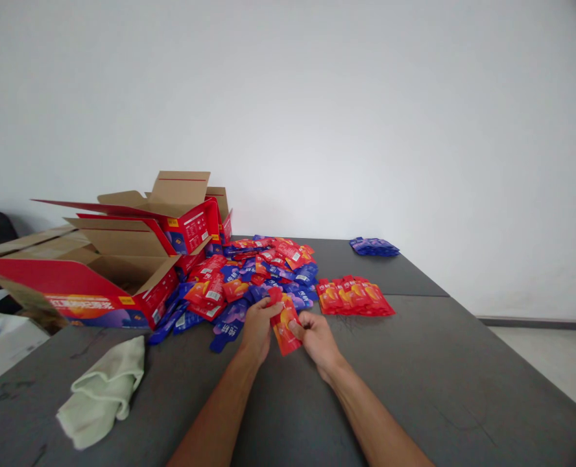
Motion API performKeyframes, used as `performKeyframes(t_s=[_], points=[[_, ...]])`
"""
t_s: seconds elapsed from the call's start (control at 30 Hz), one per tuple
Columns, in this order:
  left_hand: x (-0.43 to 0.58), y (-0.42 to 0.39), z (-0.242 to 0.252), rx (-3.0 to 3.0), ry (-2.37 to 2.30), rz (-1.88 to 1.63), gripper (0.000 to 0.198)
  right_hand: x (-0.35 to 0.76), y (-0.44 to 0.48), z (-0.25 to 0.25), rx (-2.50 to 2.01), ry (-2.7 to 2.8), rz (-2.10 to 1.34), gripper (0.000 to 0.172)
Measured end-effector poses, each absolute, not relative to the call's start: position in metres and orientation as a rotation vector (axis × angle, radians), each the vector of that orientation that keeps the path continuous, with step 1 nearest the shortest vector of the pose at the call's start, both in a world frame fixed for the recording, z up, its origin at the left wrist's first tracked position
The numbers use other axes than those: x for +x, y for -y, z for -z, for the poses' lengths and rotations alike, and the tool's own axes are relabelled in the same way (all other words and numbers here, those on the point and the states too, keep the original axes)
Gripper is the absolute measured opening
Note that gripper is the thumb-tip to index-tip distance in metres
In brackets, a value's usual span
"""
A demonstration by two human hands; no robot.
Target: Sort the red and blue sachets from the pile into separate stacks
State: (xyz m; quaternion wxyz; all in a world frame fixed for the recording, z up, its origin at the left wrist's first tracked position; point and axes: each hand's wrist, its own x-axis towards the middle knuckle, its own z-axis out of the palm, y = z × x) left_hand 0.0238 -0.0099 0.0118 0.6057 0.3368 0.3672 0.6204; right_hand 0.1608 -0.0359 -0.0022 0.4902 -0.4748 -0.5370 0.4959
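Note:
A small stack of red-orange sachets (285, 327) is held between both my hands over the dark grey table (438, 363). My left hand (257, 327) pinches its upper left side, and my right hand (317, 336) grips its lower right edge. Just beyond my hands lies a loose heap of red and blue sachets (253, 275). To the right of the heap sits a neat row of red sachets (355, 296). Farther back right lies a small pile of blue sachets (374, 246).
Open red cardboard boxes (122, 259) with raised flaps stand at the left of the table. A pale green cloth (106, 389) lies crumpled near the front left. A white wall rises behind the table, and the floor shows past its right edge.

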Motion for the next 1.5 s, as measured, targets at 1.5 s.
performKeyframes(t_s=[1.5], points=[[0.029, 0.015, -0.01, 0.767, -0.989, -1.388, 0.024, 0.155, 0.035, 0.009, -1.367, 1.43, -0.819, 0.042]])
